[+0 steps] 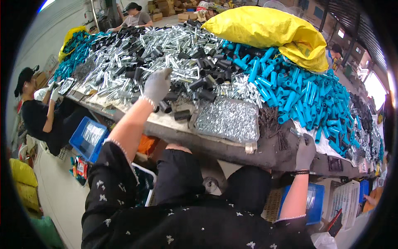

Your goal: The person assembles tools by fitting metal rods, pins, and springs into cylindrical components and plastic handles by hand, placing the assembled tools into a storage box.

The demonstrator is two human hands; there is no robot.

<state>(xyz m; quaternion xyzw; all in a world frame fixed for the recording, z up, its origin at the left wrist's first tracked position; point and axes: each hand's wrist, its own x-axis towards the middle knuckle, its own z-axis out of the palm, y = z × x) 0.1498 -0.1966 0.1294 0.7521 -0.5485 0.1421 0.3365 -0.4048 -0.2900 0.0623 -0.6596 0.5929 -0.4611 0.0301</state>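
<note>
My left hand (pixel 156 85), in a grey glove, reaches out over the heap of shiny metal tubes (pixel 166 45) and short black tubes (pixel 205 83) on the long table (pixel 232 151); its fingers curl down among them, and whether it grips one is hidden. My right hand (pixel 305 151), also gloved, rests at the table's near edge and holds a small silver metal piece (pixel 296 133) next to the pile of blue plastic tubes (pixel 298 95). A tray of small silver screws (pixel 228 118) lies between my hands.
A yellow sack (pixel 269 29) lies on the heap at the back. A person in black (pixel 41 116) sits at the left, another at the far end (pixel 134 16). Blue crates (pixel 88 137) (pixel 313 203) and a white basket (pixel 346 199) stand under the table.
</note>
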